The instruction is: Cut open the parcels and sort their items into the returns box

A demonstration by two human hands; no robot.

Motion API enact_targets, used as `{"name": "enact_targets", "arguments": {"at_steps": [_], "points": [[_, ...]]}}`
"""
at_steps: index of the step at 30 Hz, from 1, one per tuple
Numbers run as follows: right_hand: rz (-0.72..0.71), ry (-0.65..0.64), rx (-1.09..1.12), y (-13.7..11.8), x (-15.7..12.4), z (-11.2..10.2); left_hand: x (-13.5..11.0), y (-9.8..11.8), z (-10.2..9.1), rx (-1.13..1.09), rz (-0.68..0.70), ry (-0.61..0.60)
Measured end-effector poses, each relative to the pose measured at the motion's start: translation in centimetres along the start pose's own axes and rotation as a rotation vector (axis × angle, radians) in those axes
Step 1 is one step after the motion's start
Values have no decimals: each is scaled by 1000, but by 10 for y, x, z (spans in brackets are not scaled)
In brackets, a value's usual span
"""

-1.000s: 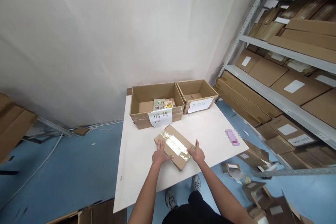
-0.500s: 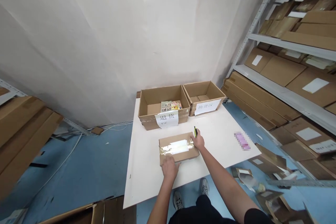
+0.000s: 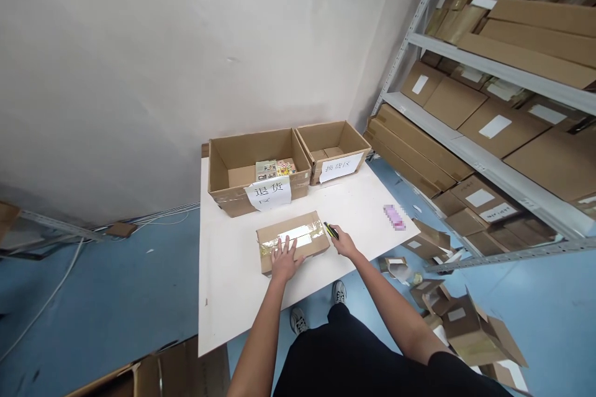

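A taped brown cardboard parcel (image 3: 298,231) with a white label lies on the white table (image 3: 233,298). My left hand (image 3: 285,258) rests flat on its near edge, fingers spread. My right hand (image 3: 344,242) is just right of the parcel, closed round a yellow-and-black utility knife (image 3: 331,230) whose tip points at the parcel's right end.
Two open cartons with paper labels stand at the table's back: a large one (image 3: 233,201) holding colourful small boxes, and a smaller one (image 3: 356,152). A pink object (image 3: 394,216) lies near the right edge. Metal shelving (image 3: 503,161) with cartons is at right; torn cardboard (image 3: 465,329) litters the blue floor.
The parcel was turned from a slant to lie square across the table. My left hand went from its near side onto its top. My right hand shifted to its right end with the knife.
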State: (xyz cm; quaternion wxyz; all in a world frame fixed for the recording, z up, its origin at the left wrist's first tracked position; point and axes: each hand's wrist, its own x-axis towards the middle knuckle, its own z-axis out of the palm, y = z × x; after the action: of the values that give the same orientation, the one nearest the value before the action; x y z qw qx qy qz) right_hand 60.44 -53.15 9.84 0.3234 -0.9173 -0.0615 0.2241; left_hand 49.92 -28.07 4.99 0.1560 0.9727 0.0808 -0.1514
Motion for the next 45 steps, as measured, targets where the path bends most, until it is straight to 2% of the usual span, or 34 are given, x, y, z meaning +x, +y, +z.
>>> {"name": "enact_targets", "arguments": {"at_steps": [7,12,16,24,32,45], "points": [[22,-32,-41,-10,8,-2,-1,1,-1,8,6,10],[41,-20,19,-11,12,-5,1,-2,4,-3,14,22],[34,-85,20,-15,16,-7,2,-3,6,-4,19,38],[50,-49,5,-18,15,-4,1,-1,4,-18,19,25],[49,-112,-23,-23,20,-18,0,-1,6,16,28,66],[61,-135,-67,-13,-14,-18,1,-1,8,21,23,82]]}}
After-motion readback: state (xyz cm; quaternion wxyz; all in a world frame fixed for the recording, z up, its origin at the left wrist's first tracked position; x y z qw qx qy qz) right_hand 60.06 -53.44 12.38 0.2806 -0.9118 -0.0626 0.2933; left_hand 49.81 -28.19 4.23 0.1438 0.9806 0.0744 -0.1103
